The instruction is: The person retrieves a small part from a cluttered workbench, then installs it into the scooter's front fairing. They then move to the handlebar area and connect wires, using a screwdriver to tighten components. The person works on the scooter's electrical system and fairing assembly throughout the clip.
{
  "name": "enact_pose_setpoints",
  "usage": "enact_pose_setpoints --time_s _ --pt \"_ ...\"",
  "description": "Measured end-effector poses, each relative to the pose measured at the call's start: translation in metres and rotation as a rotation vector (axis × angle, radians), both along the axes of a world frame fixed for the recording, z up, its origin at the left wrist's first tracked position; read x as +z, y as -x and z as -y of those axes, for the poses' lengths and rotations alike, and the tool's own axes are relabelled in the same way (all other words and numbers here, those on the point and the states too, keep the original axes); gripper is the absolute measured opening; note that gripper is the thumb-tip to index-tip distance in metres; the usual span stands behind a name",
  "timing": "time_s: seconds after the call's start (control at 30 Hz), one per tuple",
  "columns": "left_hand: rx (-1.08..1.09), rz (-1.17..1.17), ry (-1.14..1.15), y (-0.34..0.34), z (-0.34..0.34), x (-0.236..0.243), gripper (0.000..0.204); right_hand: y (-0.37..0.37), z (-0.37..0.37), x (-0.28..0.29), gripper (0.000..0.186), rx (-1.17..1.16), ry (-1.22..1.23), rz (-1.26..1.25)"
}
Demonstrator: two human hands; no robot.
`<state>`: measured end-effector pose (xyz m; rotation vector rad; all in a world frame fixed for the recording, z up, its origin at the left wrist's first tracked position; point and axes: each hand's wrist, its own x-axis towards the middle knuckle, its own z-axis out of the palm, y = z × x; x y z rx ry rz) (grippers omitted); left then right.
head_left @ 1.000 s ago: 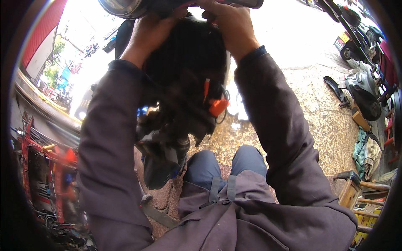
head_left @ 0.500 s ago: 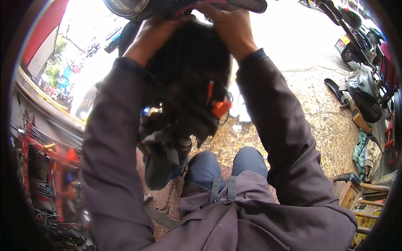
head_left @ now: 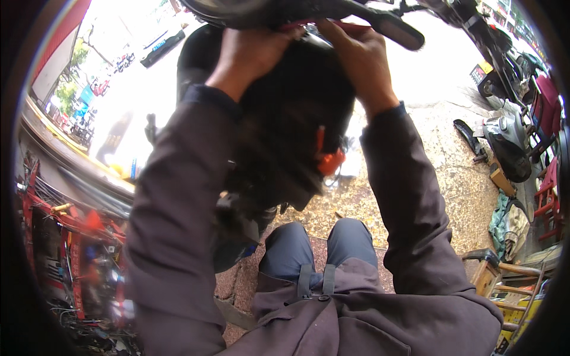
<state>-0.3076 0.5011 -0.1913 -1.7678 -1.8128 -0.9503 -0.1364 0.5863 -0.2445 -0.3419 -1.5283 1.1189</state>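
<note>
A dark scooter front assembly (head_left: 273, 118) fills the upper middle, with an orange part (head_left: 329, 161) low on its right side. Above it are a black handlebar section with a mirror (head_left: 407, 34) and a round housing (head_left: 225, 12), with a narrow pinkish-red strip beneath. My left hand (head_left: 252, 56) has its fingers closed at the underside of that section; what they hold is hidden. My right hand (head_left: 362, 65) is curled at the same edge, thumb beside the red strip (head_left: 350, 26), its grip partly hidden.
A red tool rack (head_left: 65, 219) stands at lower left beside a metal ledge (head_left: 71, 157). Parked scooters (head_left: 504, 142), hanging or piled cloths (head_left: 504, 225) and a wooden stool (head_left: 499, 276) line the right. My knees (head_left: 350, 243) are below the assembly, on speckled flooring (head_left: 427, 178).
The handlebar section, the dark assembly and both my hands have shifted right and slightly down. The surroundings at the edges have moved only a little.
</note>
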Motion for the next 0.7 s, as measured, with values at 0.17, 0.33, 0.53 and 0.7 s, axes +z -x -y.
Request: enact_pose_setpoints --time_s 0.17,0.33,0.53,0.7 --pt "-0.071 0.123 -0.122 0.004 0.0 -0.021 0.047 -0.005 0.005 -0.001 0.016 -0.11 -0.128 0.191" --pt "-0.096 0.191 -0.157 0.009 -0.001 -0.037 0.039 -0.016 0.009 0.005 0.009 -0.39 -0.642 0.451" --pt "0.029 0.167 0.136 -0.005 0.029 -0.014 0.025 -0.028 0.026 -0.002 0.005 -0.247 -0.149 0.449" --pt "0.153 0.201 0.419 -0.034 0.073 0.039 0.023 -0.061 0.065 -0.009 0.011 -0.324 -0.102 0.926"
